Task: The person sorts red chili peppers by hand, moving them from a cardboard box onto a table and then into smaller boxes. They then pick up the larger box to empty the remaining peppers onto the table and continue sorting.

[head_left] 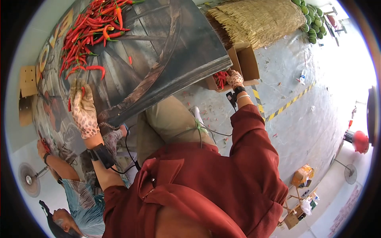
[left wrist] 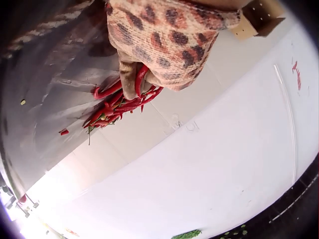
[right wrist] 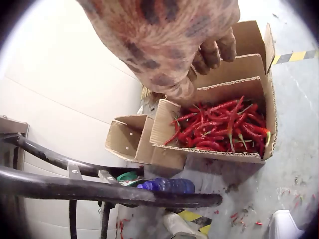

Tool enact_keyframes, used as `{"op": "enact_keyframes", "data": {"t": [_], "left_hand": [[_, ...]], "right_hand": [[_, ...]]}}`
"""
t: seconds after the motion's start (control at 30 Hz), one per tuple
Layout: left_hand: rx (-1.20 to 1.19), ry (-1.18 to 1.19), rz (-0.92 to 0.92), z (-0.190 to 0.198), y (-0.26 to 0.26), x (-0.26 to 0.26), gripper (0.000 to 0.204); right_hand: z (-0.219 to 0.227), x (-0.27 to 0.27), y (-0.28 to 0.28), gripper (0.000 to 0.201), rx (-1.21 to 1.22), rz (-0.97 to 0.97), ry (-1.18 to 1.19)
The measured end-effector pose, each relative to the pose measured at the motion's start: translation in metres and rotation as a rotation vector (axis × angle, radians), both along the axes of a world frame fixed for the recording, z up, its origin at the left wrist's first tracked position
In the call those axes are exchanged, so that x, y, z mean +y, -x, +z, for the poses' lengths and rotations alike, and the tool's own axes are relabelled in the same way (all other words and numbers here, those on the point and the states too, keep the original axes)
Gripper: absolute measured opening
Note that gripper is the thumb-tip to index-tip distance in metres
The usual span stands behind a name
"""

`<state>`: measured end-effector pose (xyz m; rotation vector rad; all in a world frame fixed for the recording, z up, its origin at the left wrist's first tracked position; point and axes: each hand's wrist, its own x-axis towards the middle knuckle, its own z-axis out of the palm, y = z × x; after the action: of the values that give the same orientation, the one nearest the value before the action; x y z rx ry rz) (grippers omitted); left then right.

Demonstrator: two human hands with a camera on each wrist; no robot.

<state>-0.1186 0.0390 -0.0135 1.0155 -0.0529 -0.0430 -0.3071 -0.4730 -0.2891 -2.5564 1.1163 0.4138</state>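
A patterned glove with brown-stained fingers covers my left hand [head_left: 84, 109], which is at the near edge of a heap of red chili peppers [head_left: 81, 37]. In the left wrist view a red chili pepper [left wrist: 141, 79] is held in its fingers, partly hidden by the glove. A curved chili [head_left: 96, 70] lies just beyond the fingertips. Across the table edge, my right hand [right wrist: 174, 45], in a matching glove, hangs over a cardboard box [right wrist: 214, 154] filled with red chilies [right wrist: 219, 127]. Its fingers are loosely curled, and no chili shows in them.
The heap lies on a dark table printed with a wheel [head_left: 170, 51]. A blue-capped bottle [right wrist: 172, 185] and a black metal bar [right wrist: 99, 191] are near the box. Another person [head_left: 67, 214] works at the left. Straw matting [head_left: 258, 22] and watermelons [head_left: 313, 22] lie behind.
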Motion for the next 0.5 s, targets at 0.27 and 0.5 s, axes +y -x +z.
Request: {"op": "enact_keyframes", "data": {"t": [0.27,0.5], "left_hand": [[-0.199,-1.146,-0.074,0.038,0.079,-0.091,0.023],[-0.792,-1.702,-0.467,0.017,0.082,-0.100,0.051]], "right_hand": [[-0.026,-0.005,0.008,0.034,-0.155,-0.064,-0.140],[-0.063,-0.008,-0.007,0.042,-0.206,-0.070,-0.343]]}}
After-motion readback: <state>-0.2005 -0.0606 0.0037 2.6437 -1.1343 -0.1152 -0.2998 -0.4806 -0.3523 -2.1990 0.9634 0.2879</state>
